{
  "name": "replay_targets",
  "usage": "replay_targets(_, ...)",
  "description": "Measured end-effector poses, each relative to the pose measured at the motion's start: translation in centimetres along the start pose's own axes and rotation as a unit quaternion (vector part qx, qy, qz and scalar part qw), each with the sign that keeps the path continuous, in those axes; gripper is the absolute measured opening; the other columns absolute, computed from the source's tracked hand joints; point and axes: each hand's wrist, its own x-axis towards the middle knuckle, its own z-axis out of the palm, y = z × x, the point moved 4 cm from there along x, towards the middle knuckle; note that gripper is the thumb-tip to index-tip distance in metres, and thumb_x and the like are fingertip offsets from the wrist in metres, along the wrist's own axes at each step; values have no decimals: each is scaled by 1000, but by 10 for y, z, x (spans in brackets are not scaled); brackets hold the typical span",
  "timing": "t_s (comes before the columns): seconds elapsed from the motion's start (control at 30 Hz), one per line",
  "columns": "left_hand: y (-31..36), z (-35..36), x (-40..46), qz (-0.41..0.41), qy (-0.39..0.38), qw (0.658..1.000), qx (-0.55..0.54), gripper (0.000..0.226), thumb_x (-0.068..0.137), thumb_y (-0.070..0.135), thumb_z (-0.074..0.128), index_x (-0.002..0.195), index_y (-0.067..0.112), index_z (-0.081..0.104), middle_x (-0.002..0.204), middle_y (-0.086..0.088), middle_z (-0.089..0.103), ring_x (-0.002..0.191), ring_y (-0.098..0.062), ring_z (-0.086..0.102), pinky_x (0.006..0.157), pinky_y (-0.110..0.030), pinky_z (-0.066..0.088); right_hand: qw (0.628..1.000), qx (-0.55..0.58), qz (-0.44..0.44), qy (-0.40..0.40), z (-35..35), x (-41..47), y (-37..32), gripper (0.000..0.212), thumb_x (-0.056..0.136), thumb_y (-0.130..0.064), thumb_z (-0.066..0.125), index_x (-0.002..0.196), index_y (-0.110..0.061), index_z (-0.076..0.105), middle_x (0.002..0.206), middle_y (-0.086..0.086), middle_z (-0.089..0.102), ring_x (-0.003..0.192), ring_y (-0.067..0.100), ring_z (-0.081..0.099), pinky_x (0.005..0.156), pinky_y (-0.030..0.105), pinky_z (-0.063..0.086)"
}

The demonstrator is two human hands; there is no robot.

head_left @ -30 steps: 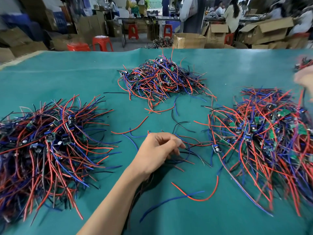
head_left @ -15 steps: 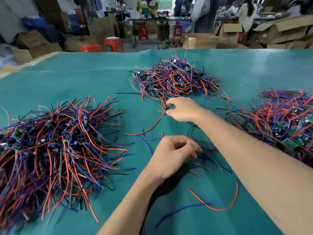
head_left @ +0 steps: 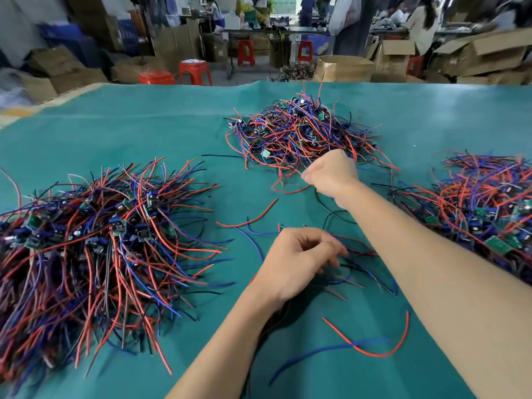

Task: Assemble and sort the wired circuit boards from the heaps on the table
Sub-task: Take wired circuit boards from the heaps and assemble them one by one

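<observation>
Leaving bare green table (head_left: 149,131) passable between left heap (head_left: 95,240) and far heap (head_left: 299,133); loose wires (head_left: 362,338) cluttering the near middle.

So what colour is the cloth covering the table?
Teal green, plain; the table cloth shows clearly in the head view.

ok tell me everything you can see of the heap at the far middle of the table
The far middle heap is a loose mound of tangled red, blue and black wires with small green circuit boards showing among them. It lies on the teal table cover, a few wire ends sticking up. The right hand is at its near edge, fingers curled around wires there.
</observation>
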Motion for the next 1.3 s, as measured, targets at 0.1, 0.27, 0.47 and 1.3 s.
replay_targets(0.1, -1, 0, 0, -2, 8, 1000, -4, 21, 95, 3, 55, 88, 7, 74, 69, -1, 66, 65, -9, 55, 59, -17, 44, 993, 113, 0, -17, -21, -36, 9, 8, 79, -6, 76, 75, -12, 79, 76, 11, 75, 56, 15, 62, 60, 29, 48)
replay_targets(0.27, -4, -7, 5, -39, 87, 983, -160, 17, 103, 10, 46, 109, 2, 60, 79, -11, 70, 62, -14, 59, 56, -20, 51, 961, 244, -56, -119, -58, -107, 34, 19, 78, 2, 68, 68, -10, 80, 77, 23, 72, 53, 13, 54, 52, 22, 44)
replay_targets(0.47, -8, -10, 6, -53, 90, 975, -198, 23, 103, 19, 50, 101, 0, 63, 78, -12, 72, 63, -21, 61, 62, -25, 54, 961, 152, -134, -190, -51, -164, 34, 23, 54, -35, 60, 57, -17, 75, 54, 19, 61, 45, 17, 49, 51, 31, 39)
replay_targets(1.3, -3, -4, 0, 13, 8, 997, -73, 27, 83, 8, 61, 109, 13, 68, 77, -7, 69, 66, -17, 55, 58, -22, 44, 971, 164, -166, 52, -66, -148, 52, 19, 93, -22, 72, 74, -26, 74, 60, -3, 68, 57, 11, 65, 58, 23, 47)
